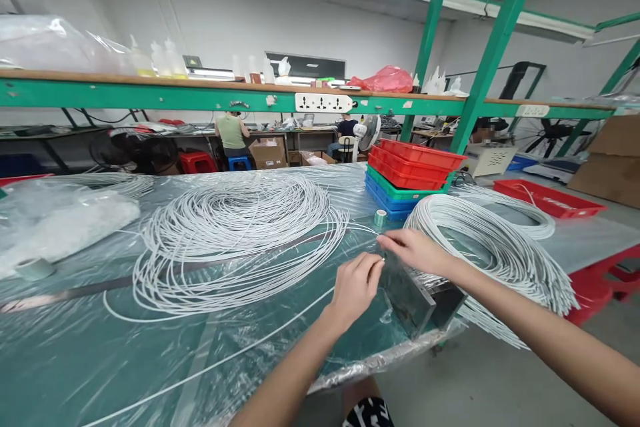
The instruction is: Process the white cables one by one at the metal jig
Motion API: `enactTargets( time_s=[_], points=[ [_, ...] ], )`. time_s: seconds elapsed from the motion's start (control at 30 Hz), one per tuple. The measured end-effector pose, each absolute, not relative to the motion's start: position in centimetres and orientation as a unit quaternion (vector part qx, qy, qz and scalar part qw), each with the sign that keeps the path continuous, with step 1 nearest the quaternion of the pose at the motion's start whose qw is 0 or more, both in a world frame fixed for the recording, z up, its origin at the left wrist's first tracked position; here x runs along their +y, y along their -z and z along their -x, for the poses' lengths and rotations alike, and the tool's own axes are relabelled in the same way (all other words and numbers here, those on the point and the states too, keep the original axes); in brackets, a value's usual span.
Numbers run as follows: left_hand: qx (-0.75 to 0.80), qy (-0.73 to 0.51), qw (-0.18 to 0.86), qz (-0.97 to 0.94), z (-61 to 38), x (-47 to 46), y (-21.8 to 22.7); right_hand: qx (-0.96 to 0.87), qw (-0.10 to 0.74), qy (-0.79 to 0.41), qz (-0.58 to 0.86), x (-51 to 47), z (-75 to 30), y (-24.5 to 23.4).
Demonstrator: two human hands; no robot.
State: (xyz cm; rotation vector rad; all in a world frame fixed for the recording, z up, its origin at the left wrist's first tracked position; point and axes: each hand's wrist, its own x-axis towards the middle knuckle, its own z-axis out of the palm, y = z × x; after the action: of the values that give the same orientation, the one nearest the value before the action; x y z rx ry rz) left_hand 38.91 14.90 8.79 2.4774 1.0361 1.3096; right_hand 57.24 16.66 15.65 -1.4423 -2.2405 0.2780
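I see L hand (354, 285) pinching white cable (300, 313), R hand's (413, 248) hold unclear; prob. cable-end handling, next needs steady fingers.

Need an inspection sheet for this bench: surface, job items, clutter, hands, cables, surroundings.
Surface: green table under wrinkled clear plastic.
Job's things: white cables; metal plate standing near the table's front edge, below the hands.
Clutter: tape roll; stacked trays, red over green and blue; clear bag at far left.
Hands: left hand pinches a small white tip; right hand close by, fingertips together, grip unclear.
Cables: big loose coil left; thick bundle right, ends past the table edge; one strand runs to the left hand. Damage: nothing seen.
Surroundings: power strip, fan, people seated behind.
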Motion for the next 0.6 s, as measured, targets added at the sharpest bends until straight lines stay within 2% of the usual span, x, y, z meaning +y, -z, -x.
enactTargets(
  time_s=[0.27,0.4,0.5,0.6],
  points=[
    [0.344,-0.476,0.148,-0.796,-35.3,12.9,-10.3,-0.798,0.247,-0.259,0.484,14.1,-52.1,-14.5],
    [0.385,-0.421,0.166,-0.804,-32.4,11.7,-10.7,-0.797,0.234,-0.312,0.46,14.0,-50.6,-13.8],
    [0.413,-0.327,0.178,-0.831,-27.8,11.0,-10.2,-0.797,0.233,-0.29,0.475,15.3,-51.6,-14.0],
    [0.47,-0.229,0.18,-0.833,-20.6,10.5,-8.5,-0.799,0.225,-0.19,0.524,18.7,-55.1,-15.3]
  ],
)
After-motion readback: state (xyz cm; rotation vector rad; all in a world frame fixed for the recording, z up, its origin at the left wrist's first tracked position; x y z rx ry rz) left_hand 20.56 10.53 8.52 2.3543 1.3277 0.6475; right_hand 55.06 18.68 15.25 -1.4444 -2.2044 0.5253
